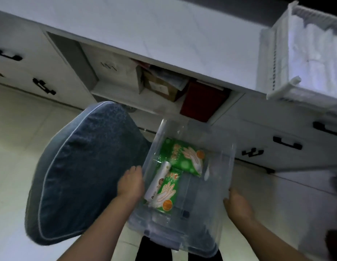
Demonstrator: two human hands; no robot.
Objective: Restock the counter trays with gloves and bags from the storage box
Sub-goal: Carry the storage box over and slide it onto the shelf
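Left hand (131, 182) and right hand (237, 203) grip opposite side walls of the clear plastic storage box (216, 187), which holds two green glove packets (184, 157) and a white bag roll (160, 178).

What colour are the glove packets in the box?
Green, with white hands and orange circles, in the head view: glove packets.

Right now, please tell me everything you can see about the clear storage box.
The storage box is a lidless tub of see-through plastic with rounded corners and dark clips on its near wall. It is tilted and held off the floor: the left hand grips its left rim, the right hand its right side. Inside lie two green glove packs and a white roll; the rest is bare.
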